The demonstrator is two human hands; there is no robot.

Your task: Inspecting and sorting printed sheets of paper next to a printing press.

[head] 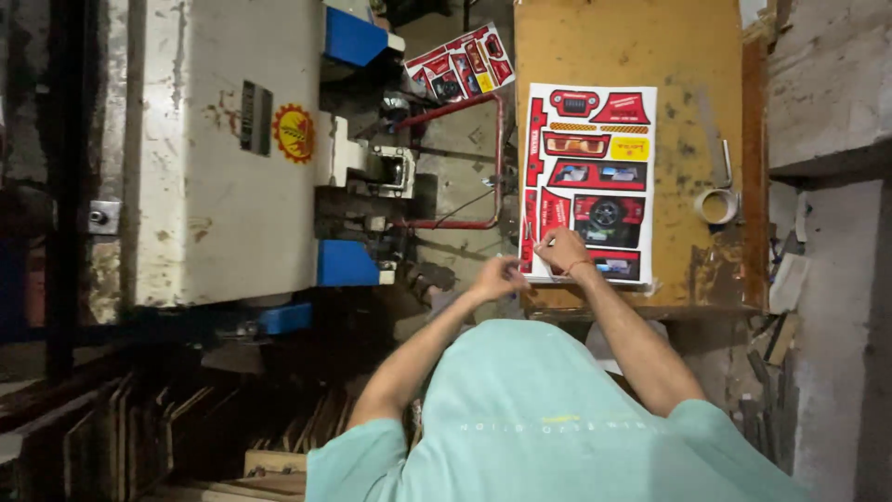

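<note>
A white printed sheet of red and black vehicle-part shapes [591, 181] lies flat on the worn yellow-brown wooden table [632, 46], its long side running from near to far. Its near edge sits close to the table's near edge, within easy reach of the person in the pale green shirt [530, 418].

The right hand [561, 251] rests on the near left corner of the sheet, fingers curled together as if pinching the corner or something small there; what it grips, if anything, is too small to tell. The left hand [499, 277] hovers just beside it, at the sheet's near left edge and over the edge of the table, fingers bent inward toward the right hand. I cannot tell whether it pinches the sheet or only steadies it. The two hands being so close suggests fine work on that one corner.

To the right on the table stands a small roll of pale tape [716, 205], near the sheet yet apart from it. To the left, well apart from the table, rises a large cream-coloured metal machine with blue parts [223, 158], and a second printed sheet of the same kind [462, 61] lies tilted by it at the far side.
</note>
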